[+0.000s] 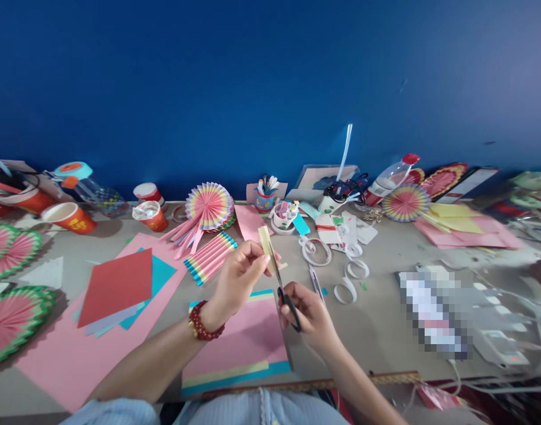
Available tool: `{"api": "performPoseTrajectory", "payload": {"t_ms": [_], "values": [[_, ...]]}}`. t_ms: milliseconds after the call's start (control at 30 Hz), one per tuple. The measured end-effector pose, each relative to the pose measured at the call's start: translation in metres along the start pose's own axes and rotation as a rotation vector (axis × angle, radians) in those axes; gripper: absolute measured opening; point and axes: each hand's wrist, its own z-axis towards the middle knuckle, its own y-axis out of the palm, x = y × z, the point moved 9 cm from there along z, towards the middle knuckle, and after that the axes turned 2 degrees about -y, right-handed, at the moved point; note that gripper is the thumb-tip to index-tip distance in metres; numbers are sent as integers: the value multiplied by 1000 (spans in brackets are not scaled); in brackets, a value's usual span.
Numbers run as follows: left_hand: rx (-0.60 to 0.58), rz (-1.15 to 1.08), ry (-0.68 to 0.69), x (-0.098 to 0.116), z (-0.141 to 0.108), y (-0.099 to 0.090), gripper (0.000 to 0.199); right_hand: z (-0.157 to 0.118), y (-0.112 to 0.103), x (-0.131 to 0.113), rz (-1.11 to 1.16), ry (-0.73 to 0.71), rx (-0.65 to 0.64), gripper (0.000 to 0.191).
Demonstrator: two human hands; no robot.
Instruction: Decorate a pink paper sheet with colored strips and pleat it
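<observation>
Between the fingers of my left hand point(240, 274) is a narrow pale yellow paper strip point(264, 237), pinched and held upright. My right hand point(308, 311) grips black-handled scissors point(289, 307). Their blades point up and lie along the strip's right edge; whether they cut into it I cannot tell. Below both hands lies a pink paper sheet point(239, 339) with yellow and blue bands at its top and bottom. Folded striped paper point(210, 258) in pink, yellow and blue rests just left of my left hand. A utility knife point(315, 283) lies beyond my right hand.
Coloured paper squares point(120, 286) lie on a large pink sheet at left. Pleated paper fans point(209, 208) stand near the blue wall and at far left. White tape loops point(346, 290) curl right of centre. Paper cups point(69, 218), a bottle point(387, 180) and cables stand around.
</observation>
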Motion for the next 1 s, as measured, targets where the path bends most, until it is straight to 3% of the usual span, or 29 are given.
{"api": "performPoseTrajectory", "payload": {"t_ms": [667, 1000], "values": [[-42, 47, -15, -6, -3, 3, 22, 2, -1, -6, 5, 13, 16, 49], [-53, 31, 0, -2, -3, 6, 19, 1, -3, -4, -12, 18, 37, 38]]}}
